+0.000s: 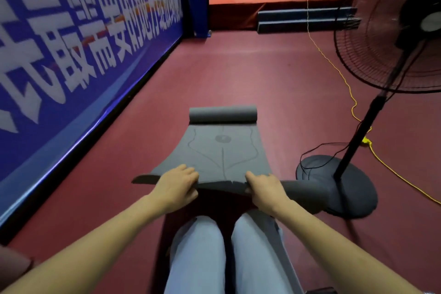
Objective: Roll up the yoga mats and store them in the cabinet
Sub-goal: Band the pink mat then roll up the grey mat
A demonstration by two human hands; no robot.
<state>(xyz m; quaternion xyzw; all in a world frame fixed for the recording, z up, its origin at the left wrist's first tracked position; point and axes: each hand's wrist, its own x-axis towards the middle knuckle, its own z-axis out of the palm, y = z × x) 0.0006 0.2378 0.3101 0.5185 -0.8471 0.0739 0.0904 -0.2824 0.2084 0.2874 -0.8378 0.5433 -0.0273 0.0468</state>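
Note:
A dark grey yoga mat (214, 153) with a line pattern lies lengthwise on the red floor ahead of my knees. Its far end is curled into a roll (223, 114). The near edge is lifted off the floor. My left hand (177, 185) grips that edge left of centre, fingers on top. My right hand (265, 188) grips it right of centre in the same way. The mat's near corners droop to either side of my hands. No cabinet is in view.
A standing fan has its round black base (338, 186) just right of the mat, with its pole (362, 131) rising to the right. A yellow cable (346, 83) runs over the floor. A blue banner wall (71, 55) borders the left. A red platform (262, 5) stands far ahead.

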